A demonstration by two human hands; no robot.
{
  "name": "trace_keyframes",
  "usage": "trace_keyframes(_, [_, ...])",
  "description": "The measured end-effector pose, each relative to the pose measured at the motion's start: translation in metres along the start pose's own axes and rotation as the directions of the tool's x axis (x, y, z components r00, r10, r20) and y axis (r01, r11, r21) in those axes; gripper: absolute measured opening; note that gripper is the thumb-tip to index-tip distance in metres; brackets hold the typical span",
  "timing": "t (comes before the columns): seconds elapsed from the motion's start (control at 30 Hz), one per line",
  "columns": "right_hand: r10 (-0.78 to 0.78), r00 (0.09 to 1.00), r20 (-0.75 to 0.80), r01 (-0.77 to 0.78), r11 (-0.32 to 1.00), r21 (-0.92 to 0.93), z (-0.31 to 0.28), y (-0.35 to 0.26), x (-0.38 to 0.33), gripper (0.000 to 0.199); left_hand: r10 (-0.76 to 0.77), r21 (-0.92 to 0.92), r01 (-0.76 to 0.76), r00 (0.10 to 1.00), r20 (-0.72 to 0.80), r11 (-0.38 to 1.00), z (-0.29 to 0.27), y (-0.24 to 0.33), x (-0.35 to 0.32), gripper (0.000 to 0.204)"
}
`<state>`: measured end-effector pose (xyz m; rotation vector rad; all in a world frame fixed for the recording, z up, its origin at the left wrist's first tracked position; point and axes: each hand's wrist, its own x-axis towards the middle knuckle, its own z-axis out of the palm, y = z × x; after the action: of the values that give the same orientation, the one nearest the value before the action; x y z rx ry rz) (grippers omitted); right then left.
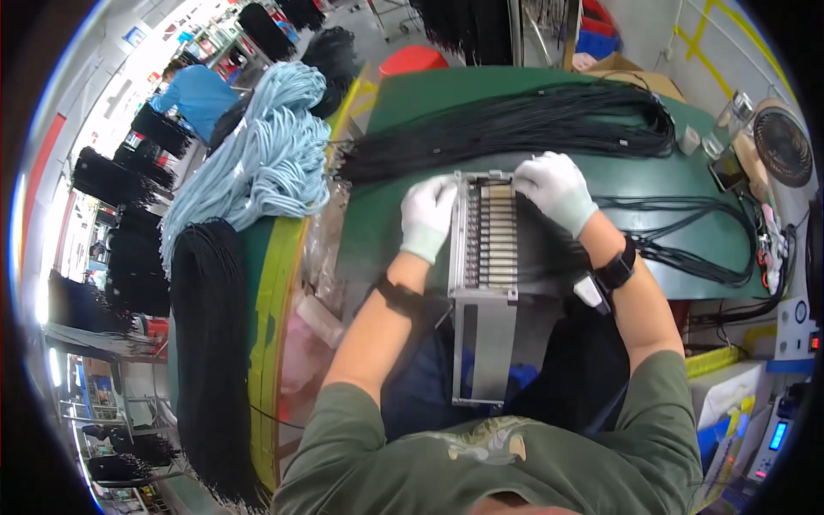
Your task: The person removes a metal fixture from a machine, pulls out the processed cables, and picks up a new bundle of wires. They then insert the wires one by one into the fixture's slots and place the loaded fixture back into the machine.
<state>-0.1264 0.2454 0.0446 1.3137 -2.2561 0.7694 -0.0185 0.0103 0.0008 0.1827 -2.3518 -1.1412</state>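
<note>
A silver metal fixture [485,296] stands in front of me at the table's near edge. Along its top runs a row of several small connector-like pieces [498,249]. My left hand [429,210], in a white glove, is at the far left corner of the fixture with its fingers closed. My right hand [554,190], gloved alike, pinches at the far right corner; anything small between its fingertips is hidden. Thin black cables [549,253] lead from the fixture's right side and pass under my right forearm.
A long bundle of black cables [515,120] lies across the green table [403,94], with a looped black cable [712,206] at right. Light blue cables [275,154] and a black bundle [206,343] hang on the left. A small fan [781,146] stands far right. Another person [193,94] works behind.
</note>
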Motion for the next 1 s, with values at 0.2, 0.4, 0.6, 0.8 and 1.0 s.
trace_keyframes(0.2, [0.058, 0.985, 0.164, -0.045, 0.995, -0.085, 0.006, 0.002, -0.001, 0.012, 0.002, 0.096, -0.002, 1.000, 0.007, 0.995, 0.002, 0.001, -0.001, 0.023])
trace_keyframes(0.4, [0.050, 0.985, 0.167, -0.021, 0.985, -0.171, 0.004, 0.009, 0.001, 0.012, 0.078, 0.124, -0.078, 0.997, 0.008, 0.989, 0.002, -0.001, 0.002, 0.022])
trace_keyframes(0.6, [-0.017, 0.998, 0.056, 0.023, 0.995, -0.100, 0.002, -0.003, 0.002, 0.012, 0.069, 0.119, -0.066, 0.998, -0.016, 0.991, -0.003, -0.004, -0.003, 0.021])
trace_keyframes(0.8, [0.063, 0.989, 0.134, -0.045, 0.990, -0.132, 0.008, -0.004, -0.004, 0.017, 0.209, 0.324, -0.238, 0.970, 0.121, 0.916, 0.017, 0.029, -0.015, 0.032])
trace_keyframes(1.0, [0.114, 0.992, 0.051, -0.104, 0.982, -0.159, 0.015, 0.012, -0.002, 0.019, 0.122, 0.492, -0.269, 0.943, 0.311, 0.828, 0.010, 0.045, -0.010, 0.036])
